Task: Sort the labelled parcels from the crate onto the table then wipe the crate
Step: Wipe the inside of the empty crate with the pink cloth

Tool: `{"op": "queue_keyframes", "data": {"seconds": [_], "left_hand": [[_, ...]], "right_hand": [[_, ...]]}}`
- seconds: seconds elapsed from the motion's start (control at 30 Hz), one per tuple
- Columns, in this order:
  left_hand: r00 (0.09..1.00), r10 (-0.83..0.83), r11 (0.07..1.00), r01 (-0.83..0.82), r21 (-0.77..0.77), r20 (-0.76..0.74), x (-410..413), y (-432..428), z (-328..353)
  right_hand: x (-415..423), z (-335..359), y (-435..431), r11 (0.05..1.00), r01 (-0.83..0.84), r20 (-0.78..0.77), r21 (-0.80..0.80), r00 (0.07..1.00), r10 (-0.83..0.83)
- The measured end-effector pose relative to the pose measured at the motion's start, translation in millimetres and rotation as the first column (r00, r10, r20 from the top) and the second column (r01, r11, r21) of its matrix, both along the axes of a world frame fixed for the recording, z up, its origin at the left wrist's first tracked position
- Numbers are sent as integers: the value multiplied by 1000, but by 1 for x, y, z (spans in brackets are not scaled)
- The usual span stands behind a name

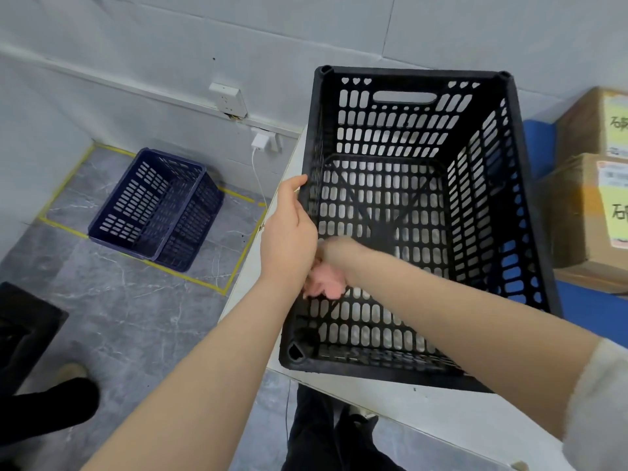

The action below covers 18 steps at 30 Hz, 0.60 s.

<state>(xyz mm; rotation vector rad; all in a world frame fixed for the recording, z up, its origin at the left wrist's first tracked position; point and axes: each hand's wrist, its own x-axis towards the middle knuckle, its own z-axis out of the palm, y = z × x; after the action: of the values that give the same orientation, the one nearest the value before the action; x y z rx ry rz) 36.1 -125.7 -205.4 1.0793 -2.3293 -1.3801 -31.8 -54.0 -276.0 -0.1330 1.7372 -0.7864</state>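
An empty black slotted crate (513,198) stands on the white table (401,399), at its left edge. My left hand (289,229) grips the crate's left rim from outside. My right hand (334,256) reaches inside along the left wall and is partly hidden behind my left wrist; it is closed on a pink cloth (324,282) pressed against the inner wall. Two labelled cardboard parcels lie at the right: the upper parcel (591,127) and the lower parcel (577,215), both cut off by the frame edge.
A blue mat (594,307) lies under the parcels on the table. On the grey floor at left, a dark blue crate (156,209) sits inside a yellow taped square. A charger with a white cable (260,144) hangs on the wall. A black object (23,331) stands at the far left.
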Motion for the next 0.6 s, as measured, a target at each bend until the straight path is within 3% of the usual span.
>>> {"op": "queue_keyframes", "data": {"seconds": [0.07,0.13,0.2,0.27,0.33,0.53,0.6], "left_hand": [[1000,11,1000,-11,29,-3,-1,0,1],[999,31,996,-30,85,-14,-1,-1,3],[998,52,988,-46,148,-39,-1,-1,4],[996,69,978,-55,199,-61,0,-2,4],[994,76,972,-56,228,-78,1,-3,2],[987,67,963,-25,267,-148,1,-1,2],[989,60,966,-23,256,-138,0,-1,3]], "right_hand": [[-11,30,-6,945,316,118,-80,945,-306],[-22,57,-8,812,531,171,-242,847,-503],[-21,82,-7,688,593,180,-420,797,-577],[-6,89,-12,623,604,137,-497,764,-631],[11,79,-13,660,573,42,-485,769,-638],[45,26,4,741,640,259,-203,765,-590],[42,14,3,803,561,175,-200,827,-534]]}}
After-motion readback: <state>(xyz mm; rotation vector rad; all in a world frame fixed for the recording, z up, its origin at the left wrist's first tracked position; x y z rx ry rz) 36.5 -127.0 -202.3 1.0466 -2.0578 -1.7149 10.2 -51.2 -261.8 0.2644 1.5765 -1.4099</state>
